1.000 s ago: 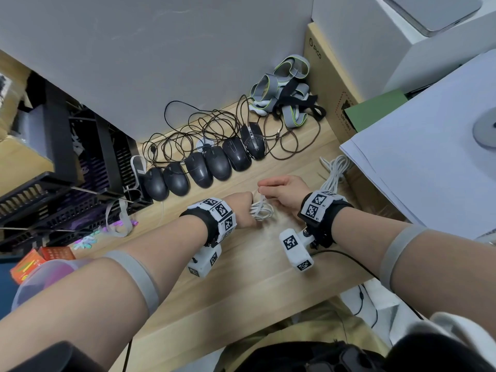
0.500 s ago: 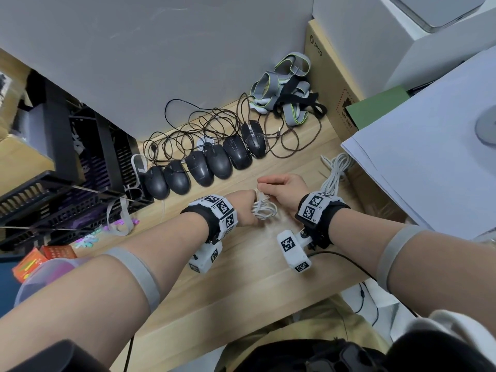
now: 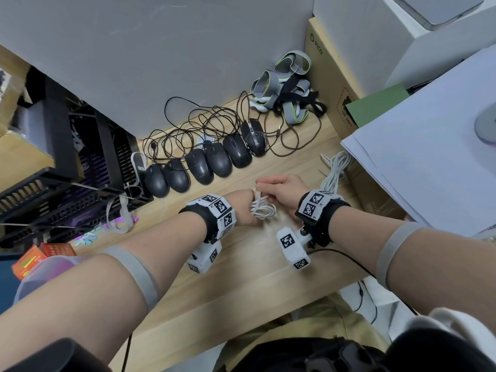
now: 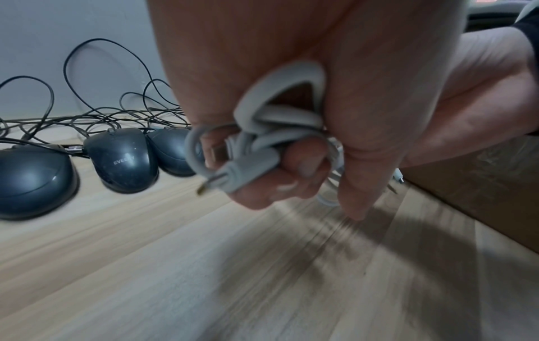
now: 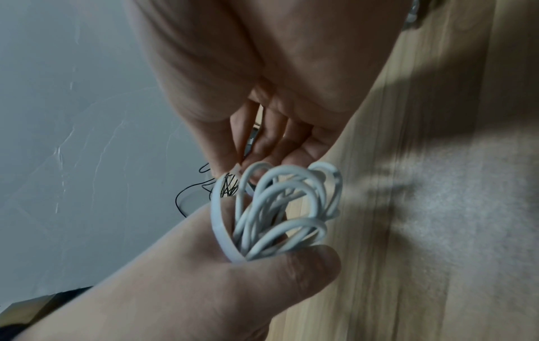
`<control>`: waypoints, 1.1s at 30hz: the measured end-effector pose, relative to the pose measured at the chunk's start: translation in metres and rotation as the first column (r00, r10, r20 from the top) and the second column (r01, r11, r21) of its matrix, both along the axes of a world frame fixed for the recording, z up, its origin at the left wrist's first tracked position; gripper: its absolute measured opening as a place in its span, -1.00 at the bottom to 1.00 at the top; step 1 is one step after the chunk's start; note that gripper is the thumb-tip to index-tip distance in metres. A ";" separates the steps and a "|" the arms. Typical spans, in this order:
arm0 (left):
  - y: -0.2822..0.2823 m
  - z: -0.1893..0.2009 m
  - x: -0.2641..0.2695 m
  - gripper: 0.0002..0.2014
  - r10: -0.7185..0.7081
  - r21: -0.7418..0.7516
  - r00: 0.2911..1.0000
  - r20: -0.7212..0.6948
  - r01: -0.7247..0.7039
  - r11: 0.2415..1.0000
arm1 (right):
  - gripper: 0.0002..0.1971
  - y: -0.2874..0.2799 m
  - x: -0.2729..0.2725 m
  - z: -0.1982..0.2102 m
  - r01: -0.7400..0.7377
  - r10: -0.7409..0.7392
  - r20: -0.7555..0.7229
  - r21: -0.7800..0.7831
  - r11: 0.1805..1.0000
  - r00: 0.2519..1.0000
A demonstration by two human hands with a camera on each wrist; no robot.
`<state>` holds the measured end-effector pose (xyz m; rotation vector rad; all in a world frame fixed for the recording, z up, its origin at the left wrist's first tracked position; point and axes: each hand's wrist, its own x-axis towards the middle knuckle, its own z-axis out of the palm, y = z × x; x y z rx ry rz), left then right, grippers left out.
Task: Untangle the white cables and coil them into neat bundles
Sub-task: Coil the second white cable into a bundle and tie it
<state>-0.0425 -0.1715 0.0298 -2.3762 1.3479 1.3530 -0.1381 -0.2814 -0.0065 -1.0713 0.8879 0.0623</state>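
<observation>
From the head camera, the person's two hands are meeting over the wooden desk point(image 3: 241, 277), a little above its surface. The left hand point(image 3: 243, 208) is clenching a small bundle of white cable point(image 3: 261, 208), whose loops are sticking out toward the right hand point(image 3: 284, 190). The right hand is pinching a strand at the top of that bundle with thumb and forefinger. A second white cable point(image 3: 335, 167) is lying loose on the desk near the right wrist, against a cardboard box point(image 3: 330, 84). A row of black mice point(image 3: 206, 163) is sitting beyond the hands, their dark cords tangled behind them, and a pile of grey straps point(image 3: 287, 84) is lying next to the box.

From the left wrist camera, the left hand point(image 4: 291, 92) is curling its fingers around the white cable point(image 4: 262, 138), and a plug end is poking out of the fist toward the mice point(image 4: 122, 159).

From the right wrist camera, the right hand point(image 5: 248, 92) is gripping one thin strand between thumb and fingertips, while the cable's loops point(image 5: 280, 207) are fanning out of the left hand point(image 5: 204, 288), whose thumb is pressing on their base.
</observation>
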 end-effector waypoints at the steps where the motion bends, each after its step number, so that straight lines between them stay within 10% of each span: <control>1: 0.001 0.000 0.000 -0.71 -0.005 0.006 1.000 0.002 0.005 1.000 | -0.92 0.000 0.000 -0.001 0.002 -0.002 -0.005 0.012 1.000 1.000; 33: 0.007 -0.007 -0.005 -0.66 -0.002 -0.091 1.000 -0.007 0.002 0.996 | -0.97 0.003 -0.010 0.002 -0.007 0.010 0.021 -0.161 0.987 1.000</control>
